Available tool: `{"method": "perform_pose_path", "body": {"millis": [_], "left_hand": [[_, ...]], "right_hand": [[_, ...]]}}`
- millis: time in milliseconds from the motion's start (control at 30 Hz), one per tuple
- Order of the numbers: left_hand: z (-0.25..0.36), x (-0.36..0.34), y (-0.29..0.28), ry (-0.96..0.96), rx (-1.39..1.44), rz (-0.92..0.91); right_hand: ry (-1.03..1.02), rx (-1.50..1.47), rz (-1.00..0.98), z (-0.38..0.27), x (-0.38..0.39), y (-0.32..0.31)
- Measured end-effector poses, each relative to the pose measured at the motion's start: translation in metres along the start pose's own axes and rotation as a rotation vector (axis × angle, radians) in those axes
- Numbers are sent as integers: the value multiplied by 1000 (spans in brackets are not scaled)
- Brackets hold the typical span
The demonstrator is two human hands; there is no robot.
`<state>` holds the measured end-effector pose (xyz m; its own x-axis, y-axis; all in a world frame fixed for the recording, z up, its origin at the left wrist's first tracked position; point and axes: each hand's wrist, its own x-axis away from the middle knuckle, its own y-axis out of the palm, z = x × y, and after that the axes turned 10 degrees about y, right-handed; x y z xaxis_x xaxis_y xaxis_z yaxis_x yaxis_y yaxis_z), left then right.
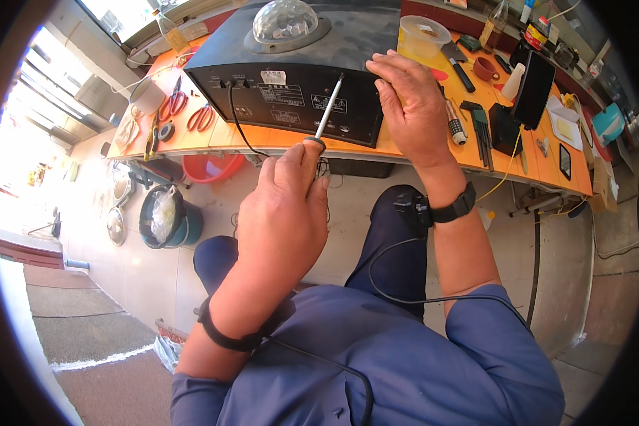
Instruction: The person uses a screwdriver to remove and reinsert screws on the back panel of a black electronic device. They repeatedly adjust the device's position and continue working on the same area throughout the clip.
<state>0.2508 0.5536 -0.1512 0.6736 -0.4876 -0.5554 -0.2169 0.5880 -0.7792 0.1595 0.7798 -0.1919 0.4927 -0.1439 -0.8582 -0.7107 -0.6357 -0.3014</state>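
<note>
A black box-shaped device with a clear faceted dome on top stands on the orange table, its labelled panel toward me. My left hand is wrapped round the handle of a screwdriver. The shaft slants up to the right, and its tip meets the panel near the upper right edge. My right hand rests at the device's upper right corner, fingers stretched out and holding nothing. From the panel's left part a black cable hangs down over the table edge.
Red-handled scissors, pliers and a roll of black tape lie left of the device. To its right are a hex key set, a clear tub and a dark upright screen. A red basin and bucket stand below.
</note>
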Motion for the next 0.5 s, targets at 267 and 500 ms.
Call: {"method": "perform_pose_path", "body": {"millis": [267,500], "left_hand": [[1,-11,-18,-761,1125,-51],[1,-8,-13,-413,486,-51]], "right_hand": [[-5,-2,17,0,1,1],[-13,-13,34,2,0,3]]}}
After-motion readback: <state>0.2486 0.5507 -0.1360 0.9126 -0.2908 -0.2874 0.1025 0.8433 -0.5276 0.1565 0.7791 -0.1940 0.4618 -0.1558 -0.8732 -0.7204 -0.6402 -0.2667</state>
